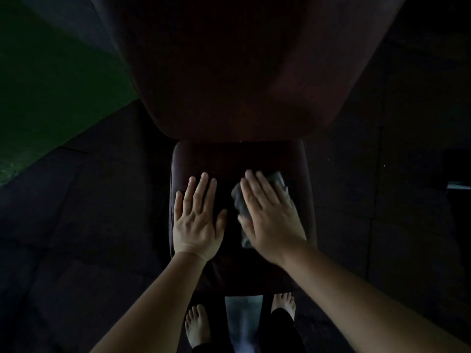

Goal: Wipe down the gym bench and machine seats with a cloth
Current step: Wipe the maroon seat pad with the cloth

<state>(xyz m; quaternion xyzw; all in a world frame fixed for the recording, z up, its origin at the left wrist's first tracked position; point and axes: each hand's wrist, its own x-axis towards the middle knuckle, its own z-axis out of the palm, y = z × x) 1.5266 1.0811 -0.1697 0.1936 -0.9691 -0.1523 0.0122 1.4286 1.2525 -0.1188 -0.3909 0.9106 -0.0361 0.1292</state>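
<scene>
Right hand flat, fingers straight, pressing cloth under palm. Left hand flat beside it, holding nothing. Seat runs lengthwise beyond both.

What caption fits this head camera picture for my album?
Right hand presses a grey cloth on the dark seat pad, left hand flat beside it.

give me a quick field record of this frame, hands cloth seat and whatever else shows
left hand: left hand lies flat on the seat, fingers straight, holding nothing
right hand: right hand presses flat on the cloth, fingers straight
cloth: grey cloth on the right part of the seat, mostly under the palm
seat: dark seat, near end of the bench
backrest: larger backrest just beyond the seat
feet: bare feet on the floor below the seat
lighting: very dim, fine detail lost
</scene>
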